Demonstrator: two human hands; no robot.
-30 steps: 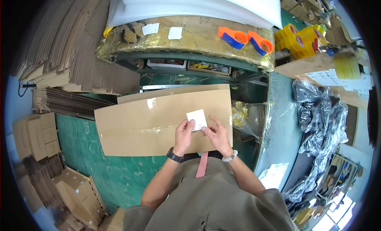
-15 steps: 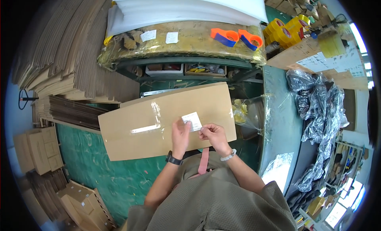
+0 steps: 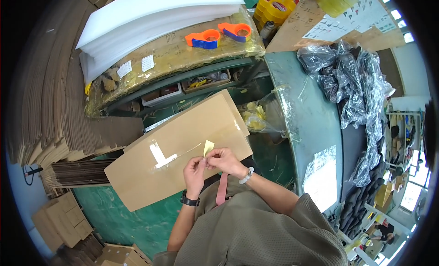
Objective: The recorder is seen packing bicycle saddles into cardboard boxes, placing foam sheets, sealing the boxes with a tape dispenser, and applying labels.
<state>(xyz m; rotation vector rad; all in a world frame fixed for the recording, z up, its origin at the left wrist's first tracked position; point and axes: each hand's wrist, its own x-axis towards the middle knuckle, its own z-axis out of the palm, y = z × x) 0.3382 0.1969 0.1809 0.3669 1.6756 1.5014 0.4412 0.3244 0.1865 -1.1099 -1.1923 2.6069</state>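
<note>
Pale-yellow small paper slip (image 3: 208, 146): that is what I have pinched in front of the camera, standing up from the meeting fingertips, above the long flat face of a plain brown cardboard box (image 3: 144, 174). I see the left hand (image 3: 194, 175) with thumb and fingers drawn together on the slip's lower end. The right hand (image 3: 225, 162) comes in from the other side, its fingers curled and grasping the same end, so the two sets of fingertips touch. I cannot tell which hand bears more of the grip.

Under the hands, the box lies at a slant across my view, with a bright white glint on its upper face. Beyond it I look onto a bench (image 3: 176, 36) covered in yellowish film, carrying a pile of white foam sheets (image 3: 155, 26), two small white paper labels (image 3: 135, 66) and two orange-and-blue plastic tape dispensers (image 3: 218, 36). Past the dispensers I can make out yellow tape rolls (image 3: 276, 10). On my right, dark items in crumpled clear plastic (image 3: 350, 80) lie along a grey-green surface (image 3: 299, 101). Tall stacks of flat brown cardboard (image 3: 50, 92) fill the left side.
</note>
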